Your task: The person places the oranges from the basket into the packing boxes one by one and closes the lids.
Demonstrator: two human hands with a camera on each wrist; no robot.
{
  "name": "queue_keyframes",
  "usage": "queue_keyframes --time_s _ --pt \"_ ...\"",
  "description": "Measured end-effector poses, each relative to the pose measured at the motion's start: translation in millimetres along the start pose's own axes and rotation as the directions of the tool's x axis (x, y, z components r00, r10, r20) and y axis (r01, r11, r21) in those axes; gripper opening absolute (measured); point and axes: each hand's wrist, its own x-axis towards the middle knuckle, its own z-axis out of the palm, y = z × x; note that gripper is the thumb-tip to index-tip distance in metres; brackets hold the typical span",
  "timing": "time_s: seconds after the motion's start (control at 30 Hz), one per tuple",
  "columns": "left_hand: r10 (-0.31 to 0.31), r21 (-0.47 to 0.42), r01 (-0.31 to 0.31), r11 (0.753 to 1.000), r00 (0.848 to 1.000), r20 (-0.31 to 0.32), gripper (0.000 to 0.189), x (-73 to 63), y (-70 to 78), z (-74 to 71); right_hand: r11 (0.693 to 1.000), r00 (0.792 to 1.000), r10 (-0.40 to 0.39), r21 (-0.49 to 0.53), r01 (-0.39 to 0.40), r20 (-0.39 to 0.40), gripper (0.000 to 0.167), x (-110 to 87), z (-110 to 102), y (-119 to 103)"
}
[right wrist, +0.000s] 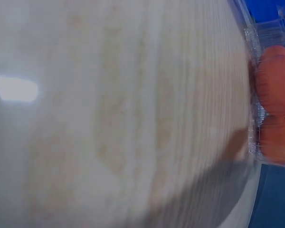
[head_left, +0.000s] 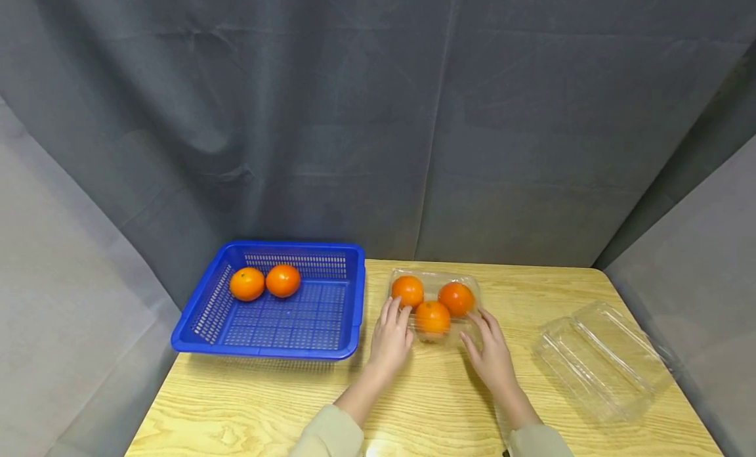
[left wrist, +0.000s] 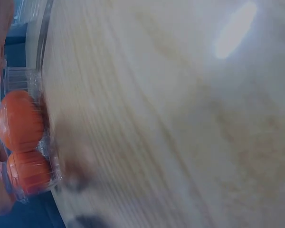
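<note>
Sitting between two hands (head_left: 391, 337) (head_left: 493, 357), a box (head_left: 432, 281) holds oranges (head_left: 433, 317).

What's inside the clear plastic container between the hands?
Three oranges: two at the back, one in front. The part of the container directly beneath them is covered.
</note>
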Motion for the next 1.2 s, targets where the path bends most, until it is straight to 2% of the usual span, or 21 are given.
queue_keyframes --time_s 0.13,0.4,0.57,0.8,0.97,1.2 --pt "-0.032 0.011 0.032 0.999 0.999 0.016 0.039 9.1 -3.9 3.3 1.0 1.0 -0.004 0.001 0.004 -0.006 0.047 10.0 7 3" --pt "-0.044 0.008 0.044 0.999 0.999 -0.017 0.04 25.7 -10.1 12.3 0.999 1.0 -0.011 0.033 0.012 -0.011 0.045 27.7 18 12" --pt "-0.072 0.007 0.072 0.997 0.997 0.006 0.04 34.0 -12.1 15.7 0.998 1.0 0.025 0.056 -0.025 0.002 0.045 35.3 23 17" --pt "-0.145 -0.023 0.147 0.989 0.987 0.066 0.041 42.9 -14.0 18.0 0.997 0.998 0.041 0.067 -0.043 0.043 0.044 47.6 28 23" --pt "-0.161 -0.029 0.164 0.986 0.983 0.091 0.041 48.3 -16.0 16.8 0.996 0.996 0.054 0.062 -0.058 0.072 0.044 56.0 31 25" --pt "-0.149 -0.038 0.153 0.987 0.984 0.099 0.041 55.8 -18.4 15.7 0.994 0.989 0.089 0.05 -0.095 0.12 0.044 62.5 32 27"
